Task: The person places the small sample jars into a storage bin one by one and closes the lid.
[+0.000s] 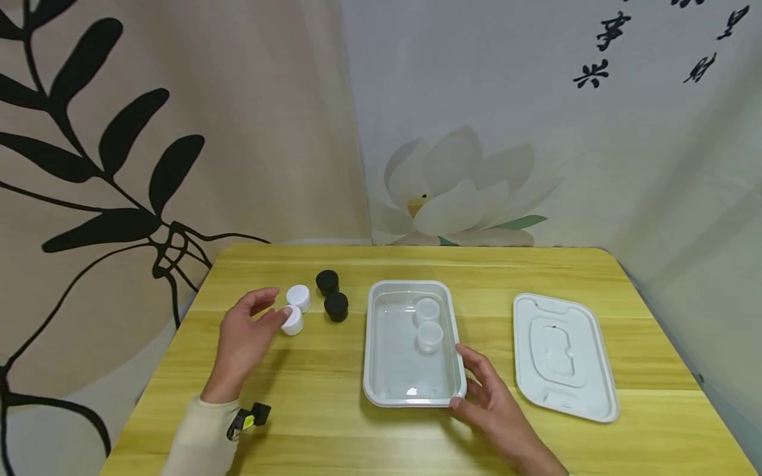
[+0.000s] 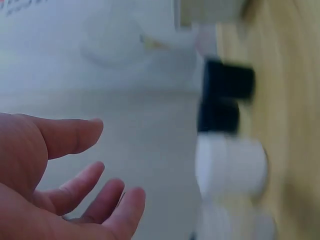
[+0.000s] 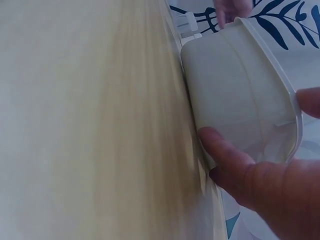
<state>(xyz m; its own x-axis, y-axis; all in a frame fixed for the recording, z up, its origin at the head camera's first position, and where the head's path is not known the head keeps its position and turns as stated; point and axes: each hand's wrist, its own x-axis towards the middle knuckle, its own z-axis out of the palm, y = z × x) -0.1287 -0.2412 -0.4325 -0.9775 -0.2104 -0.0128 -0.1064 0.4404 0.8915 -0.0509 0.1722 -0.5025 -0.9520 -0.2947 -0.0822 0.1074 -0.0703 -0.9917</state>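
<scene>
My left hand (image 1: 247,340) is beside two small white round jars, the nearer white jar (image 1: 292,322) at its fingertips and the other white jar (image 1: 298,297) just behind. In the left wrist view, the fingers (image 2: 127,210) are spread with nothing between them, apart from the blurred jars. Two small black round jars (image 1: 336,307) stand to their right. My right hand (image 1: 491,413) holds the near right corner of a white rectangular plastic container (image 1: 387,398), thumb at the front, fingers along the side. Inside the container are two small translucent round jars (image 1: 429,337).
To the right of the container a white rectangular lid (image 1: 565,357) lies flat on the wooden table (image 1: 321,423). A printed curtain (image 1: 286,119) hangs behind the table's far edge.
</scene>
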